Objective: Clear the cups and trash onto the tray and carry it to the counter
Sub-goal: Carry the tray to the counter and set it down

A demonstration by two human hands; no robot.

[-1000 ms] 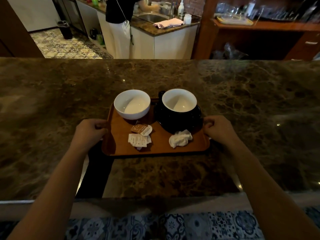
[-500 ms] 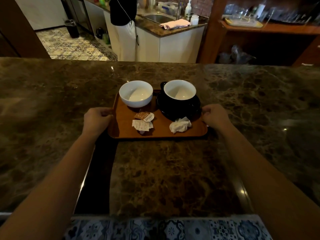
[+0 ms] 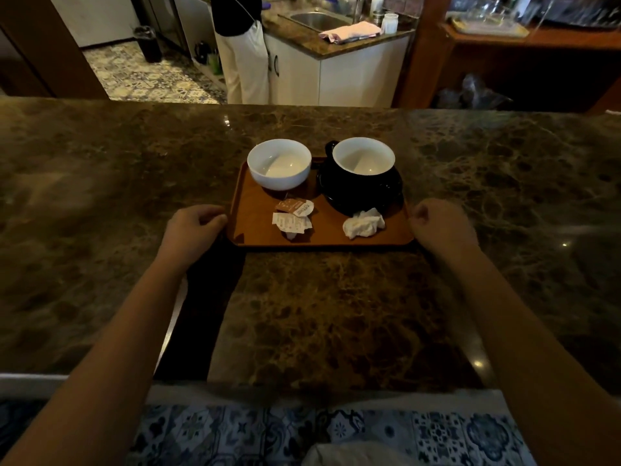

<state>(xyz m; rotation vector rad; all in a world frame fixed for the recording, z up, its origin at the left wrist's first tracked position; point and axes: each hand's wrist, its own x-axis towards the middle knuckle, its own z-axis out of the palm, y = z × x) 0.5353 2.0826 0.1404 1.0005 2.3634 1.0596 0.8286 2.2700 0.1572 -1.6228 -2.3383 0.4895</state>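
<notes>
- Your left hand (image 3: 193, 227) and right hand (image 3: 440, 223) sat curled at the tray (image 3: 322, 235) ends; whether the fingers actually gripped, I couldn't tell.
- The tray rested on the marble surface (image 3: 100, 196), holding white cup (image 3: 279, 164), black cup (image 3: 364, 169), wrappers (image 3: 291, 218), napkin (image 3: 363, 224).

print on the torn packets (image 3: 291, 223) too small to read, standing person (image 3: 242, 45) cut off above the waist
</notes>
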